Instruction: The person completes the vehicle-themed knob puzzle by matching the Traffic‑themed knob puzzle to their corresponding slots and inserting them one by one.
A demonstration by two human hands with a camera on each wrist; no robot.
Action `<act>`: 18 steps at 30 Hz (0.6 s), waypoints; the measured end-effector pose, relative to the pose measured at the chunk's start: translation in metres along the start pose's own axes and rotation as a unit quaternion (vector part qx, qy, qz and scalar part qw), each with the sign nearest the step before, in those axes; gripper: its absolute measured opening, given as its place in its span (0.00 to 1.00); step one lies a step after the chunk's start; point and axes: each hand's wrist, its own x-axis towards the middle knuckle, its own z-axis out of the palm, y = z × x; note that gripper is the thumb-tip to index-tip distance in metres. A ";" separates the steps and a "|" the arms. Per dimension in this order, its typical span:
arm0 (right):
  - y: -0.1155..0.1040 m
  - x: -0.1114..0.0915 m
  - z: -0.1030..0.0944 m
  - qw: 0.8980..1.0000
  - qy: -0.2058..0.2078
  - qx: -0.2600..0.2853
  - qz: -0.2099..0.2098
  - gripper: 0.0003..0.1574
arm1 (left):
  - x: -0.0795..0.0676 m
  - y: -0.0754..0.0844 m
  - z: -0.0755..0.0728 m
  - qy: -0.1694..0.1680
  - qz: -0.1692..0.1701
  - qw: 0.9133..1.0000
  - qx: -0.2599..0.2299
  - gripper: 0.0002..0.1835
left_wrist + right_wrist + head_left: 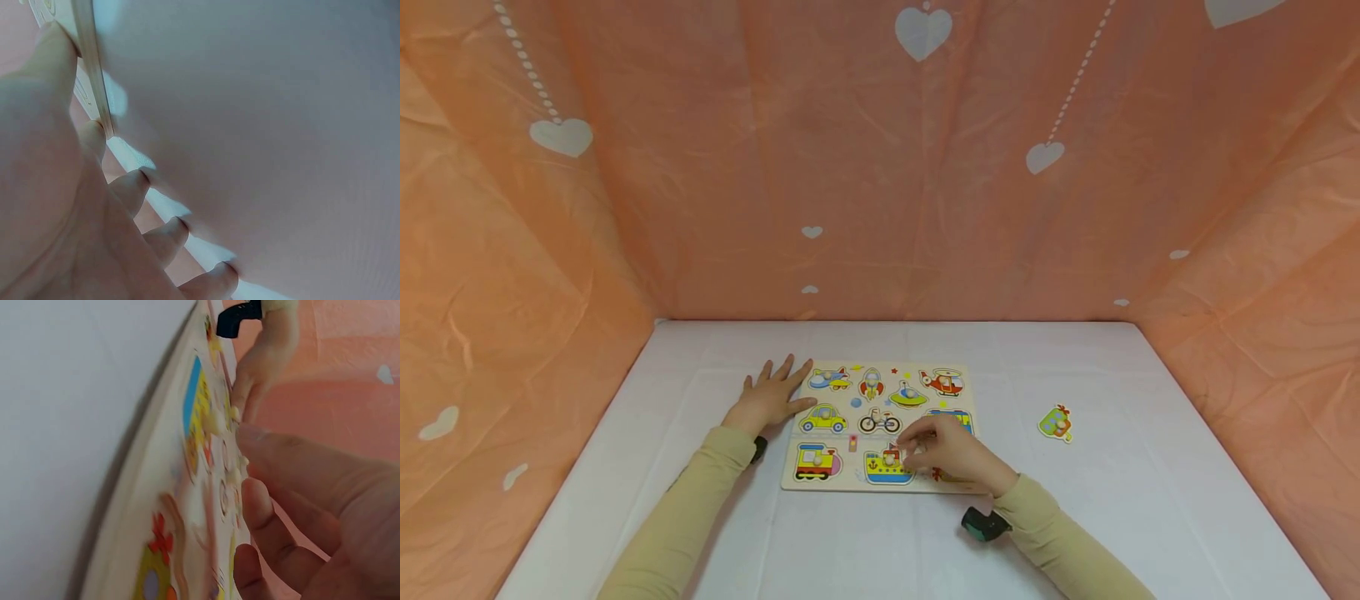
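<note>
A wooden peg puzzle board [850,485] lies on the table, holding vehicle pieces with small knobs. My left hand [767,404] has its fingers spread at the board's left edge; the thumb and index finger touch the board, the others rest on the table. Over the lower right of the board hovers my right hand [951,450], bent fingers close to the ship piece [887,468]. In the right wrist view its fingertips [255,497] stand apart from the ship's knob [213,422], with nothing seen between them. Partly under this hand is a printed recess with a red bow [160,536].
A loose green piece with a red bow [1056,423] lies on the white table [1112,517], right of the board. Orange cloth [880,208] with white hearts encloses the back and sides. Each wrist wears a dark camera [985,525].
</note>
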 end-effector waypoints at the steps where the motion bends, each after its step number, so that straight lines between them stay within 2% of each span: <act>1: 0.001 -0.001 -0.002 1.000 0.002 -0.003 -0.001 0.14 | 0.000 0.000 0.000 0.000 0.000 1.000 -0.001 0.43; 9: 0.004 -0.006 -0.018 1.000 0.002 0.001 -0.012 0.13 | -0.001 0.002 -0.001 -0.002 -0.005 1.000 -0.005 0.43; 13: 0.006 -0.010 -0.025 1.000 0.004 0.007 0.000 0.14 | -0.001 0.001 -0.002 -0.002 -0.003 1.000 -0.006 0.42; 18: 0.009 -0.015 -0.035 0.999 0.030 -0.012 0.017 0.14 | 0.000 0.001 -0.001 -0.003 -0.002 1.000 -0.006 0.43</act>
